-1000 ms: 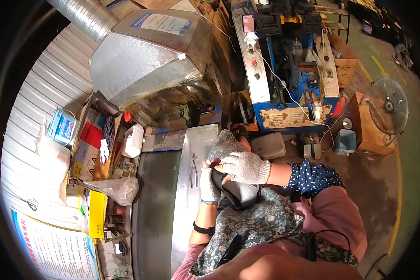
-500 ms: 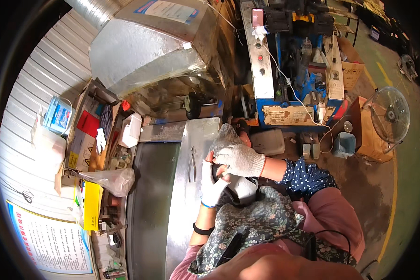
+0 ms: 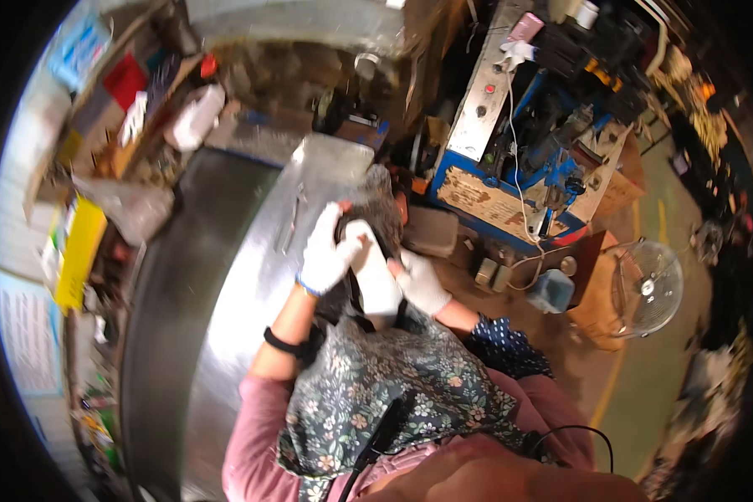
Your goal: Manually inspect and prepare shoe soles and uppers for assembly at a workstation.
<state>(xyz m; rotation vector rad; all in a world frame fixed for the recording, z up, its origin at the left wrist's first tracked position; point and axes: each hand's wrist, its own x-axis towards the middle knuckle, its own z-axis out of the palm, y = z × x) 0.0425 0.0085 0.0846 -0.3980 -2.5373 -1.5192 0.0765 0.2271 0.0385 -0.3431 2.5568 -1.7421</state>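
Note:
Between my gloved hands, over my lap, is a long white shoe-shaped piece (image 3: 375,276) with dark edging; blur hides its exact kind. My left hand (image 3: 325,255), in a white glove with bare fingertips, closes on its upper left side, thumb over the top. My right hand (image 3: 422,283), gloved the same way, grips its right edge. Behind the piece lies a grey, fuzzy-looking cloth (image 3: 368,201), and a floral apron (image 3: 393,368) covers my lap. Left of my left hand, metal pliers (image 3: 294,219) rest on the shiny metal tabletop (image 3: 251,293).
A dark belt-like strip (image 3: 176,335) runs left of the tabletop. Beyond it, a shelf holds a yellow box (image 3: 81,251) and a plastic bag (image 3: 134,209). A blue machine (image 3: 494,197) stands at the far right, near a bucket (image 3: 552,290) and a round fan (image 3: 647,286).
My view has swung, shifting the surroundings. My hands, close together before, have moved apart to opposite sides of the white piece, which now shows more fully and points upward.

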